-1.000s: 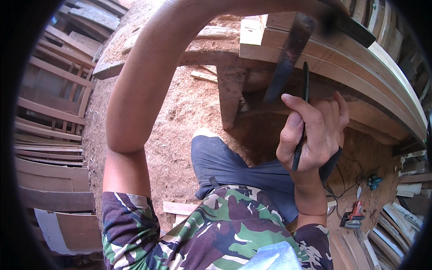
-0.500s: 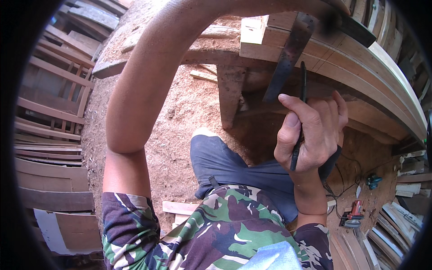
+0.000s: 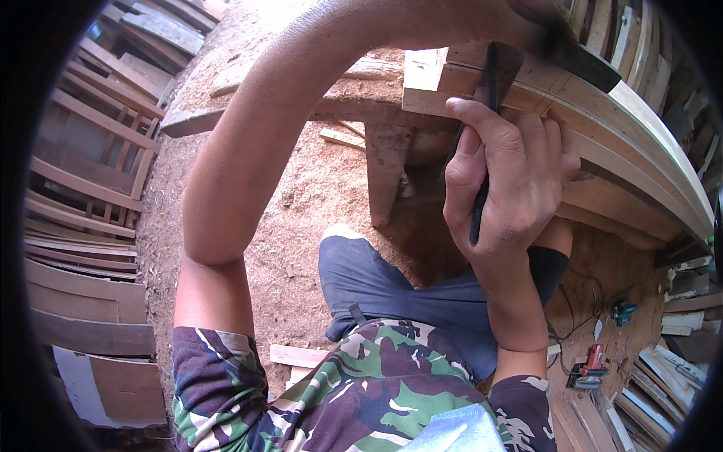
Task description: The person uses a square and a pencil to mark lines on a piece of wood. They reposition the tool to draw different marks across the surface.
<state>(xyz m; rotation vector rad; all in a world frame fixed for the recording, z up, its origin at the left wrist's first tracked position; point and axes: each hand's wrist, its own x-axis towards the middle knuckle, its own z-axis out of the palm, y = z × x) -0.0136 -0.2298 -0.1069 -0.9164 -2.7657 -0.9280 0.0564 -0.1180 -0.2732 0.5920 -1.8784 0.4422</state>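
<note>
At the top of the view my left arm reaches across to the right, and my left hand [image 3: 525, 24] is dark and partly cut off by the edge. It grips a try square [image 3: 593, 68], whose metal blade lies across light wooden boards [image 3: 433, 101]. My right hand [image 3: 516, 177] is closed around a thin black pencil [image 3: 480, 205], pointing up and away over the blade. The pencil's tip is near the blade and the boards' upper face; contact cannot be made out. Pencil lines show on the boards right of the blade.
The boards rest on a rough wooden bench [image 3: 385, 177]. Stacked chair-like frames and panels [image 3: 94, 301] line the left. A red power tool [image 3: 595, 365], a teal tool [image 3: 623, 311] and cables lie on the floor at right, beside piled offcuts [image 3: 655, 392]. Sawdust covers the ground.
My right hand with the pencil has moved up and slightly left, from in front of the boards to beside the square's blade. The left hand and square have stayed nearly in place.
</note>
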